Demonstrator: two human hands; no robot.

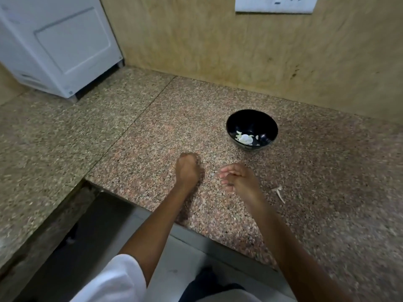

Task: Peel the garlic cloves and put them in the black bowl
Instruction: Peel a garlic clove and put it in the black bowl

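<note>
Granite counter (152, 127) under our fisted left grip (187, 168), contents hidden; right grip (237, 177) half-open, empty; garlic pieces (245, 138) in black bowl (262, 122).

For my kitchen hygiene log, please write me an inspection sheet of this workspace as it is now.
Surface: speckled granite counter, with a seam.
Job's things: black bowl holds pale garlic pieces.
Clutter: peel scrap on counter, right of the hands.
Hands: left hand fisted, contents hidden; right hand loosely curled, nothing seen in it.
Cables: nothing seen.
Surroundings: white appliance, wall socket plate, wood-look wall.
</note>
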